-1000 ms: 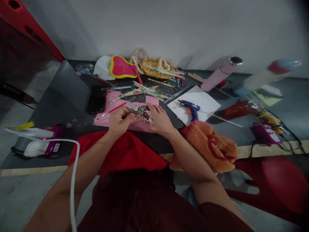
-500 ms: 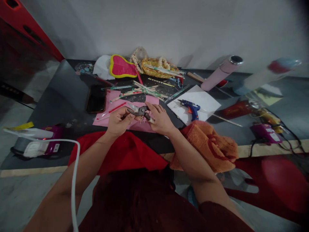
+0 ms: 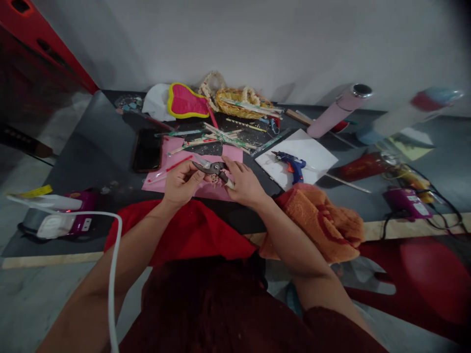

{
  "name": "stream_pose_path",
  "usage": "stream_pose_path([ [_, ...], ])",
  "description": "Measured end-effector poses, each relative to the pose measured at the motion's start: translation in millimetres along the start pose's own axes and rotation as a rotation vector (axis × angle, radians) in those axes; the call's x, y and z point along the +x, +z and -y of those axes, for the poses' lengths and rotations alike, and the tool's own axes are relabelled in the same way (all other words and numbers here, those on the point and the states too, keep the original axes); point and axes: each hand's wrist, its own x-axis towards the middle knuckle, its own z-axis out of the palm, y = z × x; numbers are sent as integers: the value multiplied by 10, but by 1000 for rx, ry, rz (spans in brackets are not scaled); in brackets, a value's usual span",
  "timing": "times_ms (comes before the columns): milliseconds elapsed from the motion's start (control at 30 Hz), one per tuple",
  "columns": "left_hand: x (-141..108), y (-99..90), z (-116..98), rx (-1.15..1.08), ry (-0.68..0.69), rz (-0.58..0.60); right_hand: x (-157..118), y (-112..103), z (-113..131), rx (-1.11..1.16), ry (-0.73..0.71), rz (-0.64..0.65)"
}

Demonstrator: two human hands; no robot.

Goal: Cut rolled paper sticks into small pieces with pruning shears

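My right hand (image 3: 245, 182) is wrapped round the handles of a pair of pruning shears (image 3: 211, 167), whose dark blades point left. At the blade end, my left hand (image 3: 182, 185) is closed in a pinch; what lies between its fingers is too small to make out. Both hands are over a pink sheet (image 3: 206, 195), where small pale cut bits (image 3: 214, 180) lie under the shears. A red stick in clear wrapping (image 3: 172, 166) rests on the sheet beside my left hand. Just behind my hands, several wrapped chopsticks (image 3: 221, 135) lie crossed.
A phone (image 3: 147, 151) lies left of the sheet. On the right are a blue glue gun (image 3: 290, 164) on white paper, an orange towel (image 3: 320, 220) and a pink bottle (image 3: 340, 110). A wicker basket (image 3: 230, 110) stands at the back. A white cable (image 3: 115, 274) crosses my left arm.
The shears have tilted slightly between my hands, and the pale bits under them show a little more. Both hands stay almost in place.
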Motion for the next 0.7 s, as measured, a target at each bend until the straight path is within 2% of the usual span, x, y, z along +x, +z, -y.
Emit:
stream_pose_path([
  [300,-15,19,-14,-18,-21,-25,-21,-36,55,-33,19,-16],
  [700,-18,2,43,104,64,-14,2,-50,59,-122,57,14],
])
